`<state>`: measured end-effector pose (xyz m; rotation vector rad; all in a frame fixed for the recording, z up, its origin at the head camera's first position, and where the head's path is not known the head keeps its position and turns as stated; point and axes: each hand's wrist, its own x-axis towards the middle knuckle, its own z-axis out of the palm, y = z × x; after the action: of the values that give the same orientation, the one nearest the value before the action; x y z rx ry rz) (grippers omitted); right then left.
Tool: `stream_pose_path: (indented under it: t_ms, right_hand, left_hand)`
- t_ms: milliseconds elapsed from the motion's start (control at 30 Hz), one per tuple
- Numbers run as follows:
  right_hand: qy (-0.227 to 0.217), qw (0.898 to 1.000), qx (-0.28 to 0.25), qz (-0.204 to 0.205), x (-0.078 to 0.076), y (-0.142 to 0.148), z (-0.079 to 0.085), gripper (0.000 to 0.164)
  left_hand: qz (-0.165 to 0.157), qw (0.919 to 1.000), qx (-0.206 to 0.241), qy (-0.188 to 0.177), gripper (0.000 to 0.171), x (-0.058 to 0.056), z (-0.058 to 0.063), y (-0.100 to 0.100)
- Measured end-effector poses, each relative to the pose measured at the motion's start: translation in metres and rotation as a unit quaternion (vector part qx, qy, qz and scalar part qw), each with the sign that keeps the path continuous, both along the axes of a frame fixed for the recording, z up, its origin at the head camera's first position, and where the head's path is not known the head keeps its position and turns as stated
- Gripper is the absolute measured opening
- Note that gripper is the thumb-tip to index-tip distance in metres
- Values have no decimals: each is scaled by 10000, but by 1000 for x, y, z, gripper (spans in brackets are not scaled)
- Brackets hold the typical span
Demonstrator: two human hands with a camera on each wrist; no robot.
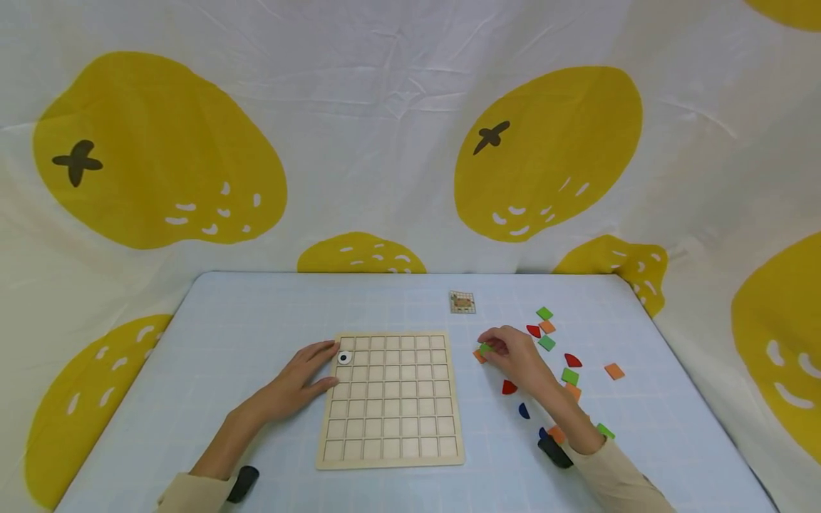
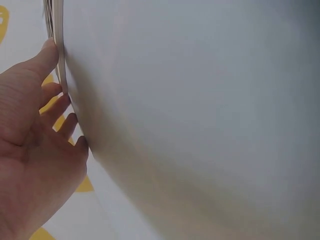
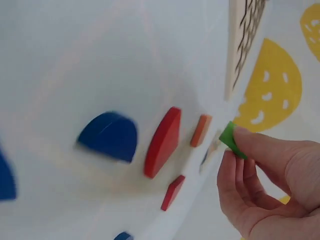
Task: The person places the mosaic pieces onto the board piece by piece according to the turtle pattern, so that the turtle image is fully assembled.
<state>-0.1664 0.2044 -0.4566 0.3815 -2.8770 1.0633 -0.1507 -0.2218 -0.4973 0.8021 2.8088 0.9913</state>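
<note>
My left hand (image 1: 291, 388) rests at the left edge of a wooden grid board (image 1: 391, 467), its fingers and thumb touching the rim. In the left wrist view its thumb (image 2: 46, 57) lies along the board's side. A round white eye piece (image 1: 344, 358) sits in a cell near the board's upper left corner. Right of the board, my right hand (image 1: 518, 360) pinches a green square tile (image 3: 231, 139) between thumb and fingers, raised over the table in the right wrist view. An orange tile (image 1: 478, 356) lies just beneath it.
Red (image 1: 573, 360), blue (image 1: 524, 411), orange (image 1: 614, 371) and green pieces (image 1: 569, 376) are scattered around the right forearm. A small picture card (image 1: 462, 302) lies beyond the board. Behind the table's far edge hangs a white cloth (image 1: 385, 142) with yellow fruit prints.
</note>
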Motion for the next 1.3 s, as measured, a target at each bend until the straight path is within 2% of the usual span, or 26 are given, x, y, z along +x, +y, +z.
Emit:
stream_pose_path:
  t_ms: [233,533,700,900,1100,1300]
  right_hand:
    - [-59,9995,-286,143,-7,-22,0,18]
    - [-68,9969,-618,472,-15,-52,1,15]
    - [16,9946,-758,706,-17,-67,1,14]
    - [120,9900,-964,1026,-20,-85,1,13]
    - [-16,9868,-1097,1194,-21,-105,2,13]
    - [-96,9831,-1246,1336,-19,-124,2,13]
  left_hand:
    - [13,9999,17,-145,65,-1,-1,0]
    - [55,9999,-14,-103,65,0,0,1]
    - [69,9999,-16,-80,63,2,4,2]
    - [93,9998,2,-161,64,-1,3,1]
    - [90,9996,-15,-256,66,-4,-1,0]
    - [62,9998,19,-195,66,-3,-1,0]
